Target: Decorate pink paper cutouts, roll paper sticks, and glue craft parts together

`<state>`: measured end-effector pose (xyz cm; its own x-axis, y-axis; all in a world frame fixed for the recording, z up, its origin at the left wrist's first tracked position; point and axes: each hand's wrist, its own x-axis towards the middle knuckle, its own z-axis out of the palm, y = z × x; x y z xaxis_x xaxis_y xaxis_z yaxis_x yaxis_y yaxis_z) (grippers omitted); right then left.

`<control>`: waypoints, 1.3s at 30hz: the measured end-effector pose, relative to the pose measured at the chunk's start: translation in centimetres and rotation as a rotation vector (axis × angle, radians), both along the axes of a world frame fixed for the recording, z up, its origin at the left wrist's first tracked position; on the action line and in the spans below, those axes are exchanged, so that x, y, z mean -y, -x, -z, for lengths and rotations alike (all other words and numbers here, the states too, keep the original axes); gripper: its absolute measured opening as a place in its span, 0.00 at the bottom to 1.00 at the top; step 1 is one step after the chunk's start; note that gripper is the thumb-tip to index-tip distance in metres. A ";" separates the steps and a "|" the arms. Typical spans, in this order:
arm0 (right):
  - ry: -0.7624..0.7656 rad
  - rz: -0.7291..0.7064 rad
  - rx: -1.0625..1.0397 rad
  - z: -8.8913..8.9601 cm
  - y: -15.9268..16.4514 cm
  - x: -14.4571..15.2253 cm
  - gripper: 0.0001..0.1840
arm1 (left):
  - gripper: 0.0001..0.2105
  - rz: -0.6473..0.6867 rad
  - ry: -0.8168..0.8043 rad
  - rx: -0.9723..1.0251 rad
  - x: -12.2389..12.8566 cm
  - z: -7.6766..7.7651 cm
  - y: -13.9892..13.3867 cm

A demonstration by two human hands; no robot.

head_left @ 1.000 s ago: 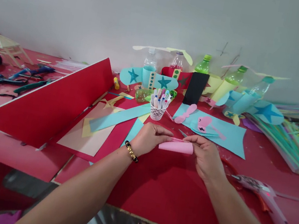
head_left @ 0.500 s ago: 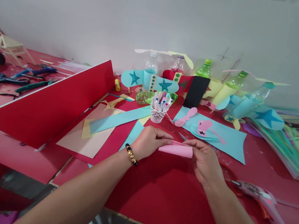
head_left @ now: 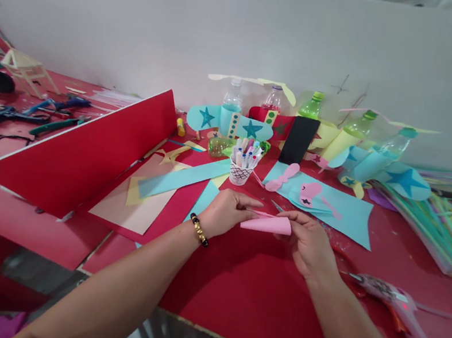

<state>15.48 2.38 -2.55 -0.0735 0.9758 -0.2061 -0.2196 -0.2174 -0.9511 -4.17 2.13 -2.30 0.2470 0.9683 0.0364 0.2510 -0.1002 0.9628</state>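
Note:
A piece of pink paper (head_left: 266,224), curled over into a loose roll, is held just above the red table by both hands. My left hand (head_left: 229,213), with a black and gold bead bracelet (head_left: 199,230) at the wrist, pinches its left end between thumb and fingers. At the right end, my right hand (head_left: 307,239) grips the paper with fingers closed. Beyond them stand a patterned cup of markers (head_left: 240,173) and pink paper cut-outs (head_left: 309,194) on a light blue sheet (head_left: 355,218).
A pink glue gun (head_left: 406,308) lies at right beside orange-handled scissors (head_left: 398,321). Decorated bottles (head_left: 232,103) and a black phone (head_left: 298,141) stand along the back. At left, a red board (head_left: 91,160) leans upright near pliers (head_left: 56,126).
The view has shifted slightly. Both hands keep their hold on the pink paper, which looks nearly the same, its right end a touch wider.

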 end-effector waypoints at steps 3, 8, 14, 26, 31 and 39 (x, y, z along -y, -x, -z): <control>-0.007 -0.007 0.006 0.1 0.0 -0.1 0.07 | 0.12 -0.011 0.002 0.005 0.1 -0.3 -0.1; -0.026 -0.014 0.032 0.3 0.0 0.0 0.07 | 0.11 -0.037 -0.013 0.005 0.1 -0.6 -0.1; -0.067 -0.001 0.072 0.1 0.1 0.2 0.06 | 0.10 -0.046 0.007 0.040 0.0 -0.2 0.0; -0.114 -0.040 0.104 0.0 0.3 0.5 0.10 | 0.09 -0.119 0.249 0.336 0.4 0.4 -1.4; -0.123 -0.069 0.109 -0.2 0.6 0.8 0.08 | 0.08 -0.126 0.314 0.401 0.6 0.2 -1.6; -0.120 -0.120 0.135 0.0 0.4 0.8 0.11 | 0.05 -0.128 0.288 0.357 0.6 0.0 -1.4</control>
